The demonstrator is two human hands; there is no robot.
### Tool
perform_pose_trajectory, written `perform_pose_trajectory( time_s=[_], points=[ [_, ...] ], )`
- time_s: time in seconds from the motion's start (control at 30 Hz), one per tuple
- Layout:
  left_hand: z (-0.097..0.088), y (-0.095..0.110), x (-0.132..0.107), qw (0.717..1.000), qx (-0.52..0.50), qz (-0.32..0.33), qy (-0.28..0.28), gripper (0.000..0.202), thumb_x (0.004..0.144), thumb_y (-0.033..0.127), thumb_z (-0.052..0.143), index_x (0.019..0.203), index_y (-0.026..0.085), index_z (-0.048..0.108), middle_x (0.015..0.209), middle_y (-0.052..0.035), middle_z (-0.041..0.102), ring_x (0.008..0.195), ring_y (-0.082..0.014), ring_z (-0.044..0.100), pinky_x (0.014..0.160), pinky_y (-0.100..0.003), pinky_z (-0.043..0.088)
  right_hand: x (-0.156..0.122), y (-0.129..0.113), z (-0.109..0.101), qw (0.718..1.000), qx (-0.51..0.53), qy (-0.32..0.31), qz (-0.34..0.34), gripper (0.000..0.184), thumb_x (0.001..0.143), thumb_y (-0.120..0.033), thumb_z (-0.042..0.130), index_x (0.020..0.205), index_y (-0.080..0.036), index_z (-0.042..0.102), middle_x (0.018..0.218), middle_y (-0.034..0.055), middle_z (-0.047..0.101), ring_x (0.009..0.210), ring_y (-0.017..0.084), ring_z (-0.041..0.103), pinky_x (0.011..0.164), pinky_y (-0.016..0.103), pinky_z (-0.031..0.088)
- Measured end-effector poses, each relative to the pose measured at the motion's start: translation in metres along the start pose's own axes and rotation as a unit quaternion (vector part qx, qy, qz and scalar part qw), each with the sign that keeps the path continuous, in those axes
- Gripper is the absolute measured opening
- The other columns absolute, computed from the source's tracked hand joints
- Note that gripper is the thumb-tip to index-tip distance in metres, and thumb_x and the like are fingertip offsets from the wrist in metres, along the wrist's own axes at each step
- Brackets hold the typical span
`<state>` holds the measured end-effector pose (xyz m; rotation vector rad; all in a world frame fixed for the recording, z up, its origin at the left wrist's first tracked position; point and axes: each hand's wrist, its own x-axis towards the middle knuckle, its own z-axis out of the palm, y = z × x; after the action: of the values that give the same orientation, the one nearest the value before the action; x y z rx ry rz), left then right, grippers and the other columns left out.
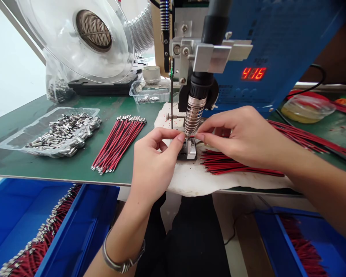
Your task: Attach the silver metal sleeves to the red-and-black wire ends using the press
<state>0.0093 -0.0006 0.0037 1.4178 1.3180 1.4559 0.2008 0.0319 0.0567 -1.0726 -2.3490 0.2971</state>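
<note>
My left hand (154, 159) and my right hand (242, 134) meet under the silver nozzle (193, 115) of a hot-air tool, both pinched on a small red wire piece (190, 136) held over a metal fixture (190, 150). The fingertips of the two hands nearly touch. A bundle of red and black wires (119, 142) lies on the green mat to the left of my left hand. More red and black wires (236, 165) lie on a white cloth (196, 184) under my right hand.
A clear tray of metal terminals (60, 132) sits far left. A clear reel (83, 34) hangs above. A blue machine (276, 46) with a red display (253, 73) stands behind. Blue bins (31, 231) (300, 242) with wires sit below the table edge.
</note>
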Motion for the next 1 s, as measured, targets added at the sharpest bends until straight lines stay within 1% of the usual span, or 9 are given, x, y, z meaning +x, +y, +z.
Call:
perform_pose_trajectory(
  time_s=[0.3, 0.5, 0.67, 0.83, 1.0],
  points=[
    [-0.0003, 0.0006, -0.0002, 1.000, 0.003, -0.003, 0.001, 0.018, 0.084, 0.038, 0.078, 0.088, 0.020, 0.076, 0.087, -0.0056, 0.075, 0.075, -0.0189, 0.066, 0.064, -0.029, 0.048, -0.0001, 0.0006, 0.0001, 1.000, -0.002, -0.001, -0.003, 0.017, 0.091, -0.023, 0.064, 0.082, -0.019, 0.078, 0.070, 0.0005, 0.073, 0.061, 0.014, 0.062, 0.064, 0.029, 0.042],
    [-0.0001, 0.0003, -0.0009, 1.000, 0.004, -0.001, 0.000, 0.018, 0.086, 0.039, 0.076, 0.087, 0.020, 0.076, 0.086, -0.0056, 0.074, 0.074, -0.0188, 0.066, 0.061, -0.029, 0.047, -0.0004, 0.0002, -0.0003, 1.000, -0.004, -0.004, 0.000, 0.018, 0.091, -0.024, 0.063, 0.083, -0.019, 0.079, 0.070, 0.0011, 0.073, 0.058, 0.014, 0.060, 0.062, 0.030, 0.042],
    [0.0004, -0.0001, -0.0014, 1.000, 0.005, 0.000, 0.004, 0.017, 0.084, 0.037, 0.078, 0.087, 0.021, 0.076, 0.084, -0.0048, 0.074, 0.070, -0.0173, 0.064, 0.059, -0.028, 0.045, -0.0006, 0.0005, 0.0014, 1.000, -0.009, -0.001, -0.006, 0.019, 0.092, -0.024, 0.062, 0.083, -0.019, 0.078, 0.071, 0.0015, 0.073, 0.057, 0.014, 0.059, 0.062, 0.030, 0.043],
    [0.0004, -0.0002, -0.0010, 1.000, 0.000, 0.011, -0.008, 0.019, 0.087, 0.039, 0.076, 0.089, 0.020, 0.076, 0.086, -0.0048, 0.074, 0.071, -0.0168, 0.063, 0.060, -0.027, 0.045, -0.0018, 0.0039, 0.0002, 1.000, -0.014, -0.001, -0.027, 0.016, 0.091, -0.026, 0.064, 0.085, -0.020, 0.078, 0.076, 0.0022, 0.075, 0.063, 0.016, 0.063, 0.063, 0.030, 0.044],
    [0.0009, 0.0016, -0.0010, 1.000, -0.001, 0.006, -0.012, 0.024, 0.087, 0.043, 0.075, 0.088, 0.019, 0.075, 0.086, -0.0044, 0.074, 0.072, -0.0158, 0.063, 0.061, -0.026, 0.045, -0.0007, 0.0078, -0.0045, 0.997, -0.014, -0.033, -0.062, 0.018, 0.094, -0.028, 0.062, 0.088, -0.021, 0.077, 0.082, 0.0024, 0.076, 0.069, 0.016, 0.065, 0.067, 0.031, 0.044]
  ],
)
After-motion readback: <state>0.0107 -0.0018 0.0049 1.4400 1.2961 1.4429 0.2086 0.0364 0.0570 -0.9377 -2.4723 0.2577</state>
